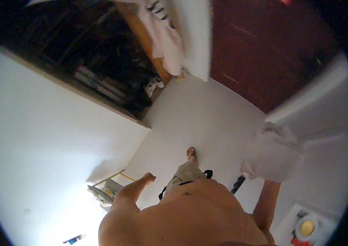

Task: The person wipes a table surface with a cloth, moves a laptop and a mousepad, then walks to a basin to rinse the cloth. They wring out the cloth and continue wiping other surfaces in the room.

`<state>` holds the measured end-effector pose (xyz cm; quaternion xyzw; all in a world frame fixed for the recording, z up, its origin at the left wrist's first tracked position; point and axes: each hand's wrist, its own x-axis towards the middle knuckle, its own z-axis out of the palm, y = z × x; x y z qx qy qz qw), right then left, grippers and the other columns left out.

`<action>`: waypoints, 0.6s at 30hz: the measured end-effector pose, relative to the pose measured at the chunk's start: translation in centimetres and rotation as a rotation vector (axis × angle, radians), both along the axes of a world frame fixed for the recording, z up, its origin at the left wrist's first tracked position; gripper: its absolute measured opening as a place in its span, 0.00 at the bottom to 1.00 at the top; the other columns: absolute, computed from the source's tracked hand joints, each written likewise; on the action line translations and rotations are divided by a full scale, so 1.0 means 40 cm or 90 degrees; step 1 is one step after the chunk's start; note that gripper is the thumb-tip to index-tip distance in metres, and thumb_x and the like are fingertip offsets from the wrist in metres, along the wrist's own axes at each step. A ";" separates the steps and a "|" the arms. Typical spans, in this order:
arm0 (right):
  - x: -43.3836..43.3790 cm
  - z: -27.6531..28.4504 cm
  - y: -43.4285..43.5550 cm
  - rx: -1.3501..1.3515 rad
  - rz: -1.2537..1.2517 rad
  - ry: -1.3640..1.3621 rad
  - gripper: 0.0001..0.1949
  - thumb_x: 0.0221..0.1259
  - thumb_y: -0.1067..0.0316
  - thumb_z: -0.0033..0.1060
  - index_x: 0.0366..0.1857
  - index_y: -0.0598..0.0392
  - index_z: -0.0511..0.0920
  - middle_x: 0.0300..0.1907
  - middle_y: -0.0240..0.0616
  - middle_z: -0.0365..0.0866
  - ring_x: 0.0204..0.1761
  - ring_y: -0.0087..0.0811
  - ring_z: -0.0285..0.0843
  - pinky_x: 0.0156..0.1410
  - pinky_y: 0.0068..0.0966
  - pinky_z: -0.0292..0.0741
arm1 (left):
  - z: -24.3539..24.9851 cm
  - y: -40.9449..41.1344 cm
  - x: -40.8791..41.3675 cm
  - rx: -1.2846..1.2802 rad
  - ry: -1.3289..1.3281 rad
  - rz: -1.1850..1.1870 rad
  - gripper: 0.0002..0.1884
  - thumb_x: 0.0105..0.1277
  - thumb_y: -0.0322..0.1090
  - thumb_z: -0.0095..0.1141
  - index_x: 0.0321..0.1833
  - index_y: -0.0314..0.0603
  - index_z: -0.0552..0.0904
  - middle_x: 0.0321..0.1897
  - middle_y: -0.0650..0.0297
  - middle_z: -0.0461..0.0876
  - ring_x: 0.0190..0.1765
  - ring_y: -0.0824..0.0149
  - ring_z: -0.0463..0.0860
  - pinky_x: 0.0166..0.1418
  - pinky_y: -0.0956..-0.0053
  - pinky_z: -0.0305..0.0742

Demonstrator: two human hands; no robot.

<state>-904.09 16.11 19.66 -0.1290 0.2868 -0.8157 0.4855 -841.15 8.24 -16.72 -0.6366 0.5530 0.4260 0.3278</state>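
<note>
My left hand (149, 178) hangs at my side, left of my trousers; its fingers look curled, but whether they close is too small to tell. It is nearest to a low rack (109, 184) by the wall. My right forearm reaches up on the right and ends under a pale, bunched cloth (274, 153), which hides the right hand. The cloth lies against or hangs over that hand, and a dark, thin object (238, 184) shows below its left edge. Khaki trousers (186, 173) and one sandalled foot (191, 152) are below me.
Pale floor (204, 107) stretches ahead to a dark red door (254, 55). On the upper left is a dark closet opening with white shoes (154, 86) at its edge. A pinkish garment (167, 43) hangs beside it. A white surface (288, 221) with a yellow-topped item stands lower right.
</note>
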 end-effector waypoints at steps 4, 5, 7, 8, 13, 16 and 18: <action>0.010 -0.012 -0.239 0.043 0.122 0.022 0.34 0.80 0.35 0.42 0.79 0.48 0.64 0.76 0.40 0.71 0.75 0.44 0.70 0.79 0.49 0.71 | 0.010 0.022 -0.188 0.114 0.190 0.279 0.18 0.74 0.50 0.59 0.46 0.40 0.86 0.39 0.55 0.89 0.38 0.55 0.87 0.45 0.55 0.84; 0.043 -0.014 -0.298 0.042 0.153 0.011 0.34 0.80 0.35 0.42 0.79 0.48 0.64 0.76 0.39 0.71 0.75 0.44 0.70 0.79 0.49 0.71 | 0.040 0.003 -0.182 0.108 0.250 0.320 0.18 0.76 0.50 0.58 0.49 0.40 0.86 0.41 0.56 0.89 0.39 0.57 0.87 0.45 0.56 0.84; 0.105 0.003 -0.442 0.026 0.224 -0.002 0.34 0.81 0.36 0.42 0.79 0.48 0.64 0.76 0.39 0.71 0.75 0.43 0.70 0.79 0.49 0.71 | 0.083 -0.083 -0.180 0.011 0.352 0.416 0.19 0.79 0.49 0.57 0.56 0.40 0.86 0.45 0.60 0.89 0.41 0.60 0.87 0.46 0.57 0.84; 0.141 0.007 -0.517 0.019 0.265 -0.010 0.34 0.81 0.36 0.42 0.79 0.48 0.64 0.76 0.39 0.71 0.75 0.43 0.71 0.79 0.49 0.71 | 0.101 -0.116 -0.160 -0.066 0.373 0.478 0.18 0.79 0.47 0.58 0.59 0.41 0.85 0.49 0.60 0.89 0.44 0.62 0.88 0.48 0.61 0.84; 0.214 -0.005 -0.839 0.017 0.458 -0.003 0.34 0.81 0.36 0.42 0.79 0.48 0.65 0.75 0.39 0.72 0.75 0.43 0.71 0.78 0.49 0.71 | 0.232 -0.183 -0.274 -0.307 0.494 0.671 0.20 0.79 0.43 0.57 0.63 0.36 0.83 0.52 0.61 0.88 0.51 0.61 0.87 0.55 0.64 0.84; 0.335 0.004 -1.013 -0.017 0.588 -0.022 0.33 0.81 0.36 0.42 0.79 0.48 0.65 0.75 0.38 0.72 0.75 0.42 0.71 0.78 0.48 0.71 | 0.295 -0.078 -0.249 -0.352 0.370 0.909 0.21 0.79 0.46 0.58 0.66 0.38 0.81 0.50 0.61 0.88 0.47 0.65 0.86 0.50 0.68 0.83; 0.417 0.016 -1.100 -0.031 0.680 -0.026 0.33 0.81 0.36 0.42 0.79 0.48 0.65 0.75 0.38 0.72 0.75 0.42 0.71 0.78 0.48 0.71 | 0.287 0.096 -0.268 -0.349 0.291 1.056 0.22 0.79 0.48 0.57 0.67 0.42 0.81 0.50 0.62 0.88 0.43 0.68 0.84 0.45 0.70 0.81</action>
